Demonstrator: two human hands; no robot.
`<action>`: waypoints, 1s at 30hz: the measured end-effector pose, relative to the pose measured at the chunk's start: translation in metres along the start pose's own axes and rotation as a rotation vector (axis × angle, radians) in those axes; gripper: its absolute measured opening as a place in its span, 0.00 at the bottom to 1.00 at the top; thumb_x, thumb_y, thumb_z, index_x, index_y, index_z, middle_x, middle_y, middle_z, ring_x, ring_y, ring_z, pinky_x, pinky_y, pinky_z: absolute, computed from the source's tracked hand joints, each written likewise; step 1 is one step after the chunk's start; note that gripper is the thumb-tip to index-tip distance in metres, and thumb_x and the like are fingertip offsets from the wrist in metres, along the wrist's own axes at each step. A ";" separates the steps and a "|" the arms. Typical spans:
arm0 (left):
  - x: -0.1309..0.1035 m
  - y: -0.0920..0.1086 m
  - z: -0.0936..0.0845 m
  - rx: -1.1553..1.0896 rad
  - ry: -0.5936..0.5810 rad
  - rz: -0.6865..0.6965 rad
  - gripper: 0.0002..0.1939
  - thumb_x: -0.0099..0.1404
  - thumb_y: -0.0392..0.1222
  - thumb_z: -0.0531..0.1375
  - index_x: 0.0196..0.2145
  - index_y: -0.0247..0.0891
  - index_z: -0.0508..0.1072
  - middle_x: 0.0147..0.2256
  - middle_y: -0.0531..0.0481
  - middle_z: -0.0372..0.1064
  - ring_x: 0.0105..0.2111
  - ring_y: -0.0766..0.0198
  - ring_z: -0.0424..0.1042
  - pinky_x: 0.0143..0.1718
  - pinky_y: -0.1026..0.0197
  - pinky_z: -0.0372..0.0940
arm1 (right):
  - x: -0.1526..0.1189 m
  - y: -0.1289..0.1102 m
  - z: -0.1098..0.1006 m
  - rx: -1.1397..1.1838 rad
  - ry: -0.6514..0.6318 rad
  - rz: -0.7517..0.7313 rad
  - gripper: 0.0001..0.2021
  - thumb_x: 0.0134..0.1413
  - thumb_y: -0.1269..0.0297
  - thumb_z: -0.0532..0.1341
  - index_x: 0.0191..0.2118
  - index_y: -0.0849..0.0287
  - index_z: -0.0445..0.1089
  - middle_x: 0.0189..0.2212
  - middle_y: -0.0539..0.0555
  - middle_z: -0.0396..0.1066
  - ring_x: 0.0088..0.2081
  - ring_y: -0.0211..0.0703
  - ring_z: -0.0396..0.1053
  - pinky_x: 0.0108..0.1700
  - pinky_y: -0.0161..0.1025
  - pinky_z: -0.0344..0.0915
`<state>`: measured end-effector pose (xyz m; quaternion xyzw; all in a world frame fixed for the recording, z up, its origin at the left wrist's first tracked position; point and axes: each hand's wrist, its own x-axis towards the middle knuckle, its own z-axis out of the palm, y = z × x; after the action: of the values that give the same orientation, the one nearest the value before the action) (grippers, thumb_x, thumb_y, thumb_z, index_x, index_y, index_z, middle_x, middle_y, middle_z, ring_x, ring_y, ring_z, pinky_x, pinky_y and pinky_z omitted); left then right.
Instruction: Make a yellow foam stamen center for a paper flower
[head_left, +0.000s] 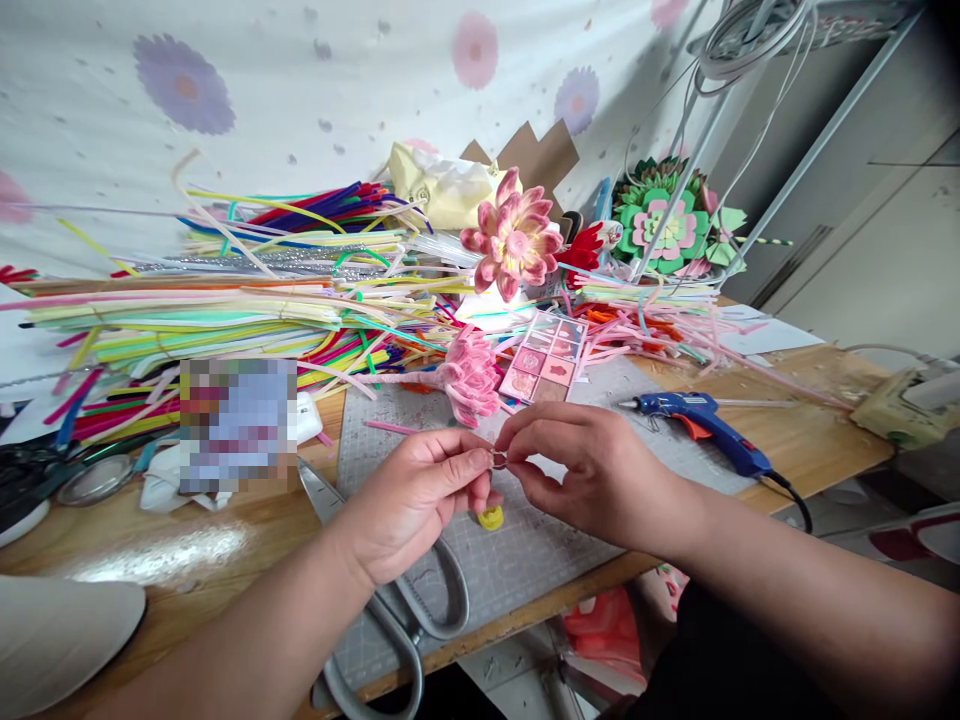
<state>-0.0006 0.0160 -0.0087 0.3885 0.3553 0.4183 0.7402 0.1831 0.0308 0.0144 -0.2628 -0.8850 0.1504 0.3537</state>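
Over the grey cutting mat (525, 560), my left hand (427, 485) and my right hand (574, 465) meet at the fingertips. Left thumb and fingers pinch a small thin looped piece (498, 459), too small to name surely. The fingertips of my right hand close on its other side. Just below my left fingers a small yellow piece (490, 517) shows, partly hidden. Behind the hands lies a pink fuzzy flower (471, 378) with a stem, next to a makeup palette (546, 362). Large grey-handled scissors (442, 590) lie under my left forearm.
A blue glue gun (701, 428) lies at the right of the mat. Bundles of coloured pipe cleaners (187, 320) fill the table's back. A pink open flower (517, 243) and a green paper-like flower (664, 225) stand behind. A white cap-like object (64, 630) is at lower left.
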 end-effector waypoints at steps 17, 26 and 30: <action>0.002 -0.001 -0.005 0.067 -0.006 0.001 0.07 0.53 0.39 0.67 0.26 0.33 0.75 0.20 0.52 0.69 0.22 0.68 0.66 0.28 0.64 0.60 | 0.001 0.000 -0.015 0.037 -0.149 -0.015 0.06 0.48 0.78 0.59 0.28 0.60 0.67 0.40 0.58 0.71 0.40 0.41 0.70 0.41 0.37 0.68; 0.001 -0.004 0.002 -0.109 0.124 0.017 0.05 0.53 0.37 0.67 0.25 0.34 0.75 0.19 0.55 0.65 0.22 0.71 0.62 0.27 0.66 0.61 | -0.003 -0.005 0.000 -0.100 0.034 -0.102 0.05 0.48 0.74 0.61 0.34 0.61 0.70 0.44 0.60 0.62 0.45 0.48 0.63 0.44 0.45 0.65; -0.001 -0.003 0.004 -0.123 0.148 0.038 0.06 0.51 0.37 0.68 0.23 0.34 0.74 0.19 0.55 0.65 0.22 0.71 0.62 0.26 0.67 0.60 | -0.002 -0.006 0.008 -0.111 0.096 -0.049 0.03 0.50 0.70 0.61 0.32 0.62 0.71 0.41 0.59 0.62 0.43 0.47 0.63 0.43 0.45 0.64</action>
<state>0.0038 0.0130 -0.0093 0.3171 0.3752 0.4807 0.7263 0.1764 0.0244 0.0106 -0.2671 -0.8802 0.0797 0.3842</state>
